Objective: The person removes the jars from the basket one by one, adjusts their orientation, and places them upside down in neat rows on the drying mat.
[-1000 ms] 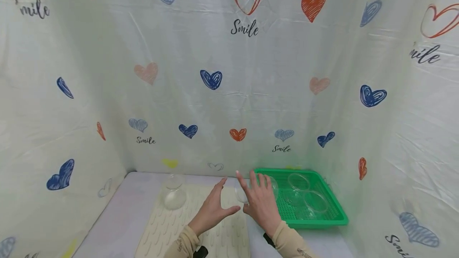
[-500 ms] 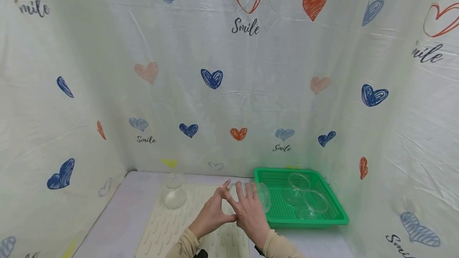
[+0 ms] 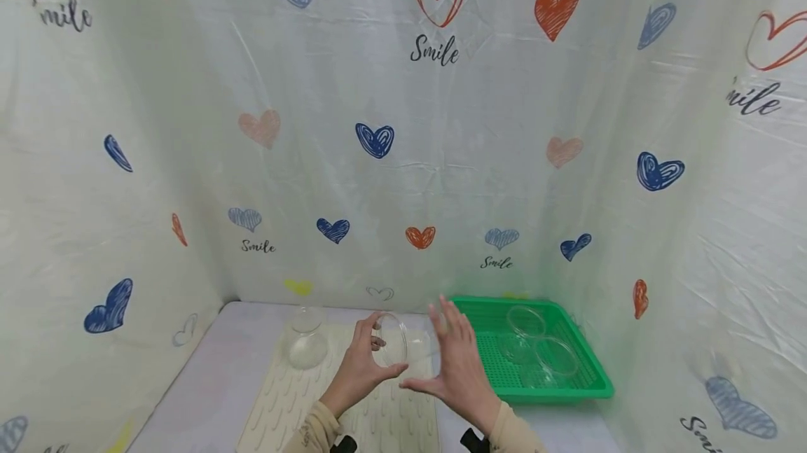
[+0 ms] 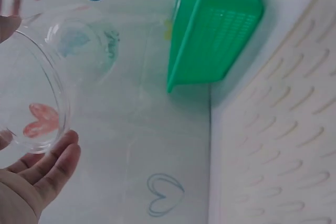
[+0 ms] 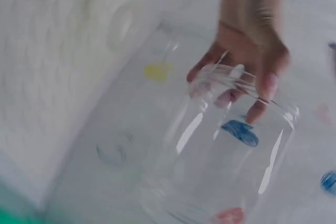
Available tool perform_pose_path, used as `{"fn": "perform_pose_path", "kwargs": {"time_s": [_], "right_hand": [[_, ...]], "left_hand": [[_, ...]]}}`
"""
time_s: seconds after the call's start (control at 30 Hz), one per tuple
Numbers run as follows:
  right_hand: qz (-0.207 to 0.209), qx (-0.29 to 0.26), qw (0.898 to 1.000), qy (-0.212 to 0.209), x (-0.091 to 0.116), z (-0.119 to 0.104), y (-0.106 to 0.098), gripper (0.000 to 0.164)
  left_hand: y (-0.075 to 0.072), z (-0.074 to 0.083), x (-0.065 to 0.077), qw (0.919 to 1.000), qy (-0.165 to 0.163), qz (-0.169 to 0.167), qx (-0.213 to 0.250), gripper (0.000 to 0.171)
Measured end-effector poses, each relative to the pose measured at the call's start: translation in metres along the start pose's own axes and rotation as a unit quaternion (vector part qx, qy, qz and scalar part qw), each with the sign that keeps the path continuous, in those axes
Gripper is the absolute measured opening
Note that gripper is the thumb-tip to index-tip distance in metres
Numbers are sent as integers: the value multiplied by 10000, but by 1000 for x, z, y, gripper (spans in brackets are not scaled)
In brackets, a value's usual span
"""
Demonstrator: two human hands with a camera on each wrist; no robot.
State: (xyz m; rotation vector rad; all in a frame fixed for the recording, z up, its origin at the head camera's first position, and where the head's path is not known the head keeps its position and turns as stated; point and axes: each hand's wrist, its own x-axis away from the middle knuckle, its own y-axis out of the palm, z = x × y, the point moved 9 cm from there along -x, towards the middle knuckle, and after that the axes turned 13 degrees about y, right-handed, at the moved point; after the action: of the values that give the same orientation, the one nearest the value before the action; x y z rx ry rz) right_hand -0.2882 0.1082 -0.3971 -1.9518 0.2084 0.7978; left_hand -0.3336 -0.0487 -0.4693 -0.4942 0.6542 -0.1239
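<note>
My left hand (image 3: 359,367) grips a clear glass jar (image 3: 414,346) by its rim end, thumb and fingers spread around it. The jar lies sideways in the air above a cream ridged mat (image 3: 271,414), its body stretching toward the right. In the right wrist view, the fingers of the left hand (image 5: 247,45) curl over the rim of the glass jar (image 5: 226,150). The right hand (image 3: 465,369) is held apart from the jar, with fingers raised and thumb out to the left.
A green perforated basket (image 3: 542,395) at the right holds clear glass jars (image 3: 556,362). Another clear glass jar (image 3: 307,349) stands on the mat's far left part. A white curtain (image 3: 441,180) printed with hearts encloses the table (image 3: 202,369) at the back and sides.
The right hand moved left with the jar from beside the basket, meeting the left hand. The left hand now holds the jar, and the right hand has let go and drawn back right.
</note>
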Motion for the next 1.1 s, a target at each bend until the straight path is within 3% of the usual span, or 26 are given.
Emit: {"fn": "perform_pose_path", "kwargs": {"time_s": [0.03, 0.07, 0.1, 0.13, 0.23, 0.33, 0.37, 0.43, 0.47, 0.5, 0.57, 0.63, 0.8, 0.9, 0.97, 1.03, 1.1], "right_hand": [[-113, -775, 9956, 506, -2, 12, -3, 123], [-231, -1546, 9821, 1047, -4, 24, -3, 117], [-333, -2312, 9592, 1593, -5, 37, -2, 111], [-489, -3051, 9265, 2149, -5, 49, 3, 105], [-1181, -4849, 7982, 3374, 0, 72, 26, 91], [-2088, -6174, 6391, 4085, 11, 75, 55, 94], [-2359, -6446, 5930, 4210, 14, 72, 63, 99], [-2767, -6770, 5255, 4347, 20, 66, 76, 106], [-2876, -6892, 5005, 4380, 22, 63, 80, 108], [-2939, -6947, 4874, 4399, 24, 60, 84, 110], [-2990, -6982, 4800, 4390, 25, 58, 89, 109], [-3000, -6964, 4844, 4363, 25, 57, 93, 106], [-3079, -6815, 5043, 4317, 21, 54, 99, 101], [-3103, -6717, 5233, 4227, 16, 50, 101, 97], [-3085, -6563, 5508, 4130, 12, 48, 103, 93], [-3017, -6277, 5979, 3968, 7, 46, 105, 87], [-2794, -5909, 6547, 3797, 1, 47, 108, 81]], "left_hand": [[-4, 0, 0, 9999, 10, 105, 7, 97], [-8, 0, 0, 9998, 4, 191, 18, 97], [-11, 0, 1, 9997, 7, 252, 34, 96], [-13, 1, 1, 9995, 15, 296, 74, 96], [-17, 2, 2, 9993, 10, 324, 174, 97], [-17, 4, 4, 9993, 51, 254, 269, 98], [-16, 4, 5, 9994, 64, 208, 267, 98], [-14, 5, 7, 9994, 123, 123, 299, 98], [-13, 5, 8, 9994, 138, 70, 297, 97], [-12, 4, 9, 9994, 156, 25, 296, 97], [-10, 3, 11, 9994, 142, -46, 310, 96], [-9, 1, 14, 9995, 92, -78, 308, 95], [-14, -3, 18, 9998, 65, -10, 165, 95], [-19, -5, 19, 9999, 95, 33, 75, 96], [-22, -8, 22, 10000, 23, 33, 35, 97], [-25, -13, 28, 9999, -140, 38, -56, 99], [-29, -21, 38, 9987, -417, 18, -284, 101]]}}
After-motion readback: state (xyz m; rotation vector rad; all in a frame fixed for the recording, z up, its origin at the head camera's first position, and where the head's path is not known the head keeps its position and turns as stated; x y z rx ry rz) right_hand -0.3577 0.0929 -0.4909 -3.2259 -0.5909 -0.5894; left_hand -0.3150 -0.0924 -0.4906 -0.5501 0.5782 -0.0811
